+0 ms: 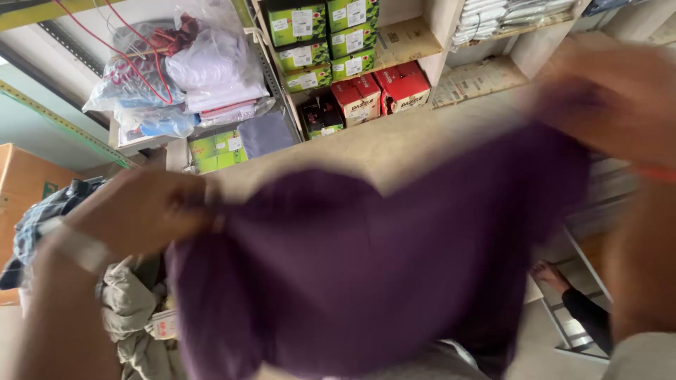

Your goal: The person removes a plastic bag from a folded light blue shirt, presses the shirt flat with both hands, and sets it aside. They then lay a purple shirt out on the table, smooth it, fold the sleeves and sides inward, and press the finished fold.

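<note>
Holding up a big, soft, dark purple cloth point(366, 281) in the air, close to the camera. Blurry, so hard to see small parts.

Left hand point(151, 207) closed tight on the cloth's left top edge, fingers curled around a bunch of it. A pale band point(81, 248) around that wrist.

Right hand point(612, 91) up higher, at the top right, pinching the cloth's other top edge. Very blurry there, so cannot tell how the fingers sit.

Cloth stretched between both hands, sagging a little in the middle and hanging down wide below.

Behind the cloth, a pale floor point(394, 144). Farther back, wooden shelves point(415, 42) with green boxes point(320, 39) stacked on top and red boxes point(384, 91) lower down. Left of the shelves, clear plastic bags point(186, 70) stuffed with folded clothes. At the far left, a brown cardboard box point(24, 176).

Down at the bottom left, a pile of grey-green clothes point(130, 309), just beside the hanging cloth. At the lower right, another person's bare foot point(549, 274) and dark sleeve point(588, 313) on the floor.
</note>
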